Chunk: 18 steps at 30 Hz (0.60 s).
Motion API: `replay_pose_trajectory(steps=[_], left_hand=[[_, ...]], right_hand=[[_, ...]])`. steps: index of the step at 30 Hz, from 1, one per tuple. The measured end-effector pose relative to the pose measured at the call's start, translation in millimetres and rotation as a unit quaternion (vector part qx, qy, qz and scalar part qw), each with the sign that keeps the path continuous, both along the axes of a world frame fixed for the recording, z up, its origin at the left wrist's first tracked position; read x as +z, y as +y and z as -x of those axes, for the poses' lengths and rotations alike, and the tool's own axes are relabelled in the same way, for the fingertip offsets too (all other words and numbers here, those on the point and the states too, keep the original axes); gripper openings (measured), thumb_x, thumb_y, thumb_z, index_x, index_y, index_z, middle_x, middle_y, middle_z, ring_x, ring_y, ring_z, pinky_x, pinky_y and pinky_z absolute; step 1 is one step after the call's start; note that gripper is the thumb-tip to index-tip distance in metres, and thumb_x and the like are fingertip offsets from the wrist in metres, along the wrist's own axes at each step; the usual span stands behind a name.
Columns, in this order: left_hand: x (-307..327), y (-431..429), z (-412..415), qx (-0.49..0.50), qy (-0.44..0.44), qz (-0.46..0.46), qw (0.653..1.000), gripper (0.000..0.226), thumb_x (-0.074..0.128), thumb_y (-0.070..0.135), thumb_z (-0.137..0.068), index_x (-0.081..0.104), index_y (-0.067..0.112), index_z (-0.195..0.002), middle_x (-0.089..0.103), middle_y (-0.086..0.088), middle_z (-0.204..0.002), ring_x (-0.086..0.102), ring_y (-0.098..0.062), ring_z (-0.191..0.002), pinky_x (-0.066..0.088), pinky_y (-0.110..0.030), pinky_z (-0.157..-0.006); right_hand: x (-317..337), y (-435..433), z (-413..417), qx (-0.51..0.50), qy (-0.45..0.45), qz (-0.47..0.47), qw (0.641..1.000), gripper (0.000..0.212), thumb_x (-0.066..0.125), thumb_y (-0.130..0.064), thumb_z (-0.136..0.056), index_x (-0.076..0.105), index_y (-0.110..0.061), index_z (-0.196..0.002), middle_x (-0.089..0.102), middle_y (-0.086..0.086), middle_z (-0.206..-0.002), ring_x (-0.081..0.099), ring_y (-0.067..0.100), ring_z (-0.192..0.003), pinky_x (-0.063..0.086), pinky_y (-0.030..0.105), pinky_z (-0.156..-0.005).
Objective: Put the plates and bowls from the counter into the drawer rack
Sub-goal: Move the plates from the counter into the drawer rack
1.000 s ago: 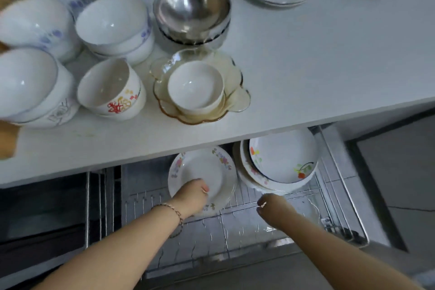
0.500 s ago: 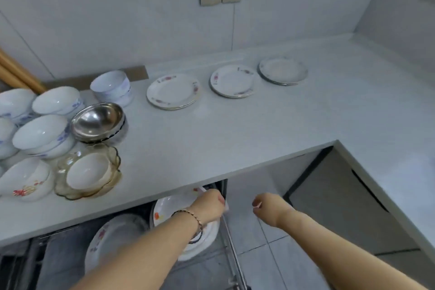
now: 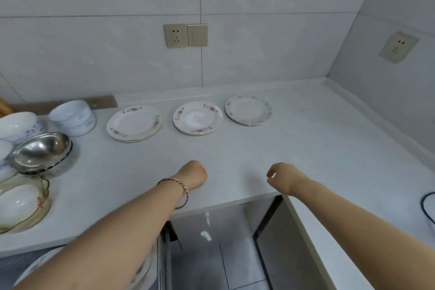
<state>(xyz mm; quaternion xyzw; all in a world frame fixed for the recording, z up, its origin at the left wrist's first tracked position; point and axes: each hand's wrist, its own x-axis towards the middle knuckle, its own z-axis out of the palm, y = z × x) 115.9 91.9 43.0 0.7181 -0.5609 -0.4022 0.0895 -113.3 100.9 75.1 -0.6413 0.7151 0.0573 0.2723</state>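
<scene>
Three small stacks of flowered plates lie in a row at the back of the white counter (image 3: 306,148): a left stack (image 3: 134,123), a middle stack (image 3: 197,117) and a right stack (image 3: 248,109). Bowls crowd the left: blue-patterned white bowls (image 3: 70,115), a steel bowl (image 3: 41,150) and a white bowl in a glass dish (image 3: 21,202). My left hand (image 3: 194,174) hovers over the counter's front part, fingers curled, holding nothing. My right hand (image 3: 282,178) hovers beside it, fingers loosely curled and empty. Under my left forearm, plates in the drawer rack (image 3: 150,266) show partly.
The counter turns a corner and runs along the right wall. Wall sockets (image 3: 175,35) sit above the plates, with another socket (image 3: 397,47) on the right wall. A dark cable (image 3: 424,207) lies at the right edge. Tiled floor (image 3: 211,254) shows below the counter edge.
Both hands have risen from the drawer rack to above the counter, empty. The view has tilted up from the drawer to the counter and wall.
</scene>
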Motion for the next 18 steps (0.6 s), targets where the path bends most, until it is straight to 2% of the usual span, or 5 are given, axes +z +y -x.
replay_pose_trajectory(steps=[3, 11, 14, 16, 18], left_hand=[[-6, -25, -7, 0.020, -0.009, -0.026, 0.999, 0.014, 0.043, -0.004, -0.087, 0.053, 0.005, -0.092, 0.055, -0.017, -0.092, 0.051, -0.023, -0.084, 0.034, -0.023, -0.052], [-37, -138, -48, 0.139, 0.042, -0.038, 0.989, 0.030, 0.042, 0.001, -0.089, 0.039, 0.013, -0.063, 0.053, -0.015, -0.079, 0.052, -0.025, -0.085, 0.040, -0.026, -0.064], [-53, -196, -66, 0.185, 0.067, -0.024, 0.980, 0.017, 0.044, 0.005, -0.092, 0.056, -0.006, -0.097, 0.060, -0.026, -0.108, 0.059, -0.031, -0.097, 0.047, -0.037, -0.077], [-71, -230, -80, 0.228, 0.068, -0.042, 0.970, 0.044, 0.050, 0.014, -0.089, 0.048, -0.011, -0.124, 0.056, -0.030, -0.125, 0.060, -0.040, -0.110, 0.052, -0.043, -0.084], [-86, -258, -94, 0.270, 0.083, -0.060, 0.957, 0.049, 0.055, 0.019, -0.085, 0.048, -0.010, -0.124, 0.060, -0.028, -0.115, 0.062, -0.038, -0.103, 0.051, -0.033, -0.069]], right_hand=[[1, -33, 4, 0.004, -0.007, 0.004, 1.000, 0.035, 0.045, -0.020, -0.093, 0.055, -0.011, -0.125, 0.056, 0.008, -0.131, 0.052, 0.025, -0.122, 0.042, 0.030, -0.097], [-36, -145, -29, 0.000, -0.053, -0.041, 0.998, 0.037, 0.045, -0.022, -0.093, 0.053, -0.012, -0.127, 0.059, 0.011, -0.129, 0.057, 0.027, -0.118, 0.046, 0.033, -0.099], [-59, -203, -57, -0.015, -0.063, -0.061, 0.996, 0.038, 0.045, -0.023, -0.093, 0.053, -0.013, -0.128, 0.059, 0.010, -0.128, 0.058, 0.025, -0.116, 0.047, 0.033, -0.098], [-71, -239, -79, -0.008, -0.057, -0.077, 0.995, 0.040, 0.044, -0.023, -0.094, 0.051, -0.013, -0.131, 0.055, 0.009, -0.132, 0.056, 0.025, -0.118, 0.045, 0.030, -0.098], [-84, -275, -102, -0.006, -0.064, -0.087, 0.994, 0.043, 0.043, -0.025, -0.095, 0.045, -0.011, -0.136, 0.051, 0.010, -0.137, 0.051, 0.026, -0.124, 0.041, 0.031, -0.101]])
